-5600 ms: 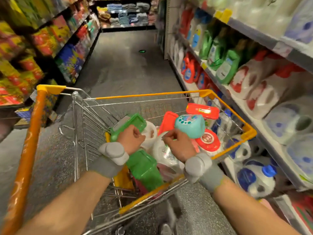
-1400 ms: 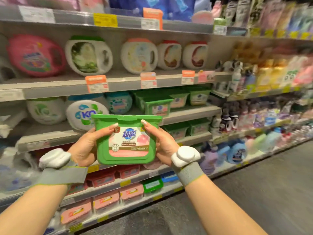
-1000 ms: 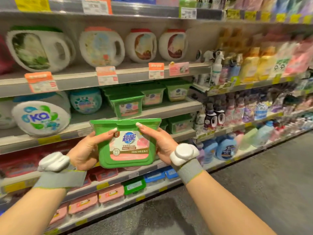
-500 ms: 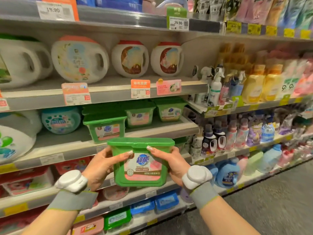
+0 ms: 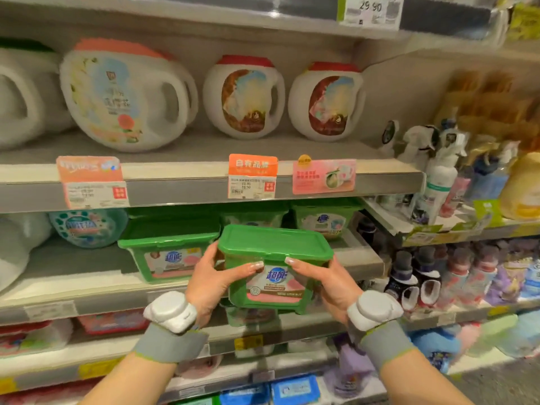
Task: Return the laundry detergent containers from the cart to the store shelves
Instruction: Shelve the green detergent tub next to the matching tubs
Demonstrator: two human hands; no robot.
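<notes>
change: green tub [image 5: 274, 267] now raised to matching tubs' [image 5: 169, 249] shelf [image 5: 73, 276]
grip: left hand [image 5: 209, 280], right hand [image 5: 336, 283] clamp its sides
next: slot it in

Green detergent box [image 5: 274, 267] with pink-and-white label and blue lettering, matching green boxes [image 5: 169, 249] at nine o'clock, white jugs [image 5: 244, 97] with red caps and brown labels at twelve, grey wristbands [image 5: 171, 343], orange price tag [image 5: 252, 176], grey shelf edge [image 5: 181, 191]
</notes>
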